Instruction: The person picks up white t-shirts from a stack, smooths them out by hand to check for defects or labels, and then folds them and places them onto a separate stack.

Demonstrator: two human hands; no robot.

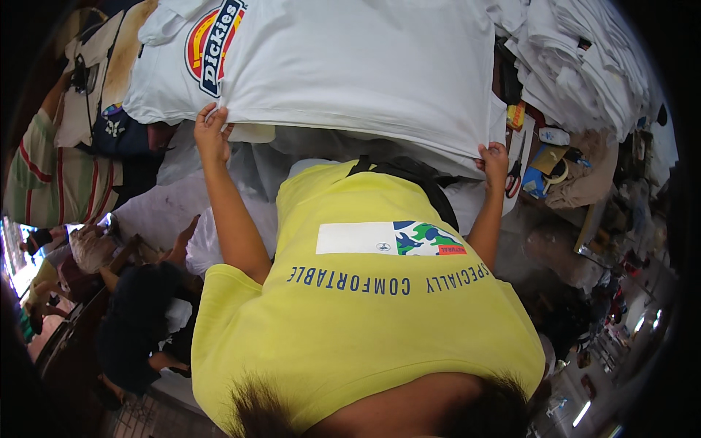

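Hands gripped a white shirt [365, 66]: left hand [210, 131] pinched one hem corner, right hand [495, 162] the other, beside stacked white shirts [584, 58].

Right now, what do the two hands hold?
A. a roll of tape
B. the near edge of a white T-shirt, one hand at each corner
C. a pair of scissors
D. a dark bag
B: the left hand and the right hand each grip the near edge of the white T-shirt, spread flat.
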